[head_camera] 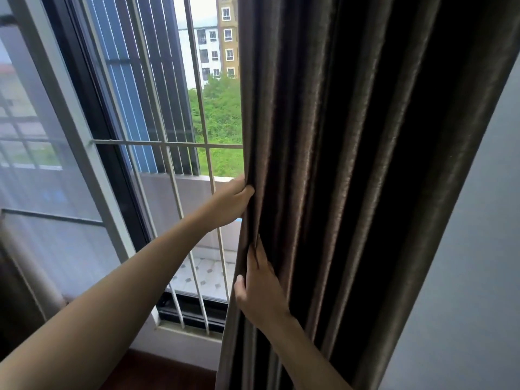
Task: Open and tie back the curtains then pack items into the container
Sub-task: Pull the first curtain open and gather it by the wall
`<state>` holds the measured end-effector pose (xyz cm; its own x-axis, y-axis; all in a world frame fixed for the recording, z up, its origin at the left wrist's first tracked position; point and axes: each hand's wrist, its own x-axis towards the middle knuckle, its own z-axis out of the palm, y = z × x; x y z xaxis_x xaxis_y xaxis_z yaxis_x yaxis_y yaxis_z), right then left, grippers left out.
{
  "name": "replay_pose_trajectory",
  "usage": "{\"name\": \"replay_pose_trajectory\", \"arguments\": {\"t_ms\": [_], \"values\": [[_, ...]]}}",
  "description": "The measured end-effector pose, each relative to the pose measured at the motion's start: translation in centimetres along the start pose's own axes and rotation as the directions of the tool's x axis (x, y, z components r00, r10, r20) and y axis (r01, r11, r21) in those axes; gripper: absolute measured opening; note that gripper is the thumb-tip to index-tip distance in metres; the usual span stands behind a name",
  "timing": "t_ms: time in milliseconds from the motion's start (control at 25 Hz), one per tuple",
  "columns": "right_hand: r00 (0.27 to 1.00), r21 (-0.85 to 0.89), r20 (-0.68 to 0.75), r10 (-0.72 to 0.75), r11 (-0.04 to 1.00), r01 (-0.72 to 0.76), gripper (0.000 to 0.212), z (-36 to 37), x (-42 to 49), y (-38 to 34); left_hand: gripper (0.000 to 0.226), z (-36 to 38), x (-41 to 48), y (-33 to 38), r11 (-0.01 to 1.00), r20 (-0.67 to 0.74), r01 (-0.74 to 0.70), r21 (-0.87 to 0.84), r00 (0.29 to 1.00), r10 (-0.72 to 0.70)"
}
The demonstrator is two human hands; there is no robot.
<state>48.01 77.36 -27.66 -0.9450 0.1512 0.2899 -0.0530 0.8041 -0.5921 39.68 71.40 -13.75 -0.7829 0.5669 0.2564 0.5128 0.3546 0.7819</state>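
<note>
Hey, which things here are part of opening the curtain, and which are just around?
In the job: curtain; left hand gripping its edge; right hand gripping it lower down.
Just around: window bars; window frame; wall; buildings outside.

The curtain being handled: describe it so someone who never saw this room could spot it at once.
Start at the barred window on the left of the view. Between it and the plain grey wall hangs the curtain, dark brown in deep vertical folds. Unlike those hard, pale neighbours, it is soft cloth, with the left hand and right hand gripping its window-side edge.
</note>
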Motion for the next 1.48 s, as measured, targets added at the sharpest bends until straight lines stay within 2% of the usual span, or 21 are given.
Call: {"name": "replay_pose_trajectory", "arguments": {"t_ms": [80,160,240,280,360,440,480,520,560,640,720,760,840,920,1040,1200,1320,1400,1480], "values": [[1.0,0.014,-0.026,-0.001,1.0,0.001,0.071,-0.1,-0.3,0.7,0.021,0.7,-0.2,0.8,1.0,0.039,0.023,-0.009,0.999,-0.022],[0.998,0.012,-0.055,0.007,1.0,-0.007,0.07,-0.3,-0.7,1.6,0.016,1.5,-0.2,1.4,0.993,0.101,0.055,-0.101,0.994,-0.045],[0.997,0.008,-0.071,0.026,1.0,-0.025,0.07,-0.6,-1.7,2.3,0.016,2.8,-0.3,2.2,0.977,0.186,0.063,-0.203,0.982,-0.025],[0.997,0.003,-0.074,0.033,0.999,-0.033,0.069,-0.7,-2.3,2.8,0.018,3.7,-0.4,2.7,0.98,0.204,0.031,-0.199,0.979,0.011],[0.996,-0.013,-0.069,0.05,0.999,-0.051,0.066,-1.0,-3.2,4.1,0.024,5.4,-0.4,3.5,0.994,0.165,-0.11,-0.015,0.98,0.111],[0.994,-0.038,-0.061,0.089,0.995,-0.091,0.059,-1.7,-3.6,5.3,0.028,6.8,-0.3,4.1,0.947,0.078,-0.22,0.233,0.975,0.207],[0.989,-0.056,-0.105,0.102,0.992,-0.109,0.053,-2.1,-4.3,5.8,0.022,7.5,-0.4,4.3,0.937,0.056,-0.232,0.26,0.973,0.225],[0.973,-0.087,-0.211,0.092,0.99,-0.112,0.044,-2.4,-5.2,6.1,0.019,7.9,-0.7,4.2,0.94,0.04,-0.236,0.245,0.971,0.234],[0.932,-0.122,-0.358,0.054,0.987,-0.105,0.036,-2.7,-5.4,6.4,0.019,7.8,-0.6,4.2,0.946,0.016,-0.229,0.229,0.973,0.232],[0.789,-0.137,-0.614,0.016,0.983,-0.126,0.029,-4.0,-5.9,6.6,0.023,7.6,-0.6,4.2,0.951,-0.007,-0.221,0.215,0.974,0.228],[0.693,-0.107,-0.72,0.04,0.98,-0.167,0.041,-5.5,-5.9,6.4,0.025,7.4,-0.9,4.0,0.947,0.001,-0.243,0.212,0.969,0.248],[0.684,-0.106,-0.727,0.054,0.976,-0.19,0.047,-6.3,-5.6,6.4,0.022,7.4,-1.0,3.8,0.947,0.01,-0.252,0.199,0.967,0.255],[0.747,-0.143,-0.661,0.07,0.966,-0.216,0.05,-7.4,-4.7,6.9,0.017,7.5,-0.9,3.2,0.952,0.023,-0.259,0.161,0.966,0.259],[0.82,-0.147,-0.562,0.105,0.963,-0.224,0.05,-8.0,-4.1,7.5,0.026,7.4,-0.7,2.8,0.954,0.036,-0.276,0.118,0.961,0.273],[0.862,-0.178,-0.495,0.106,0.959,-0.22,0.05,-7.8,-4.2,8.1,0.04,7.3,-0.3,2.4,0.953,0.071,-0.295,0.074,0.954,0.29],[0.913,-0.143,-0.403,0.072,0.98,-0.14,0.05,-5.8,-5.6,8.1,0.053,7.8,1.0,2.1,0.964,0.098,-0.248,0.093,0.966,0.238],[0.954,-0.136,-0.279,0.11,0.979,-0.153,0.053,-4.2,-6.5,9.3,0.049,8.5,1.2,2.3,0.965,0.114,-0.254,0.059,0.963,0.246],[0.961,-0.141,-0.248,0.121,0.977,-0.159,0.055,-3.5,-6.7,10.0,0.043,8.8,1.2,2.4,0.963,0.103,-0.266,0.032,0.96,0.261],[0.966,-0.139,-0.236,0.108,0.98,-0.144,0.056,-3.3,-6.8,10.3,0.046,9.1,1.3,2.6,0.964,0.097,-0.267,0.016,0.96,0.264]]}}
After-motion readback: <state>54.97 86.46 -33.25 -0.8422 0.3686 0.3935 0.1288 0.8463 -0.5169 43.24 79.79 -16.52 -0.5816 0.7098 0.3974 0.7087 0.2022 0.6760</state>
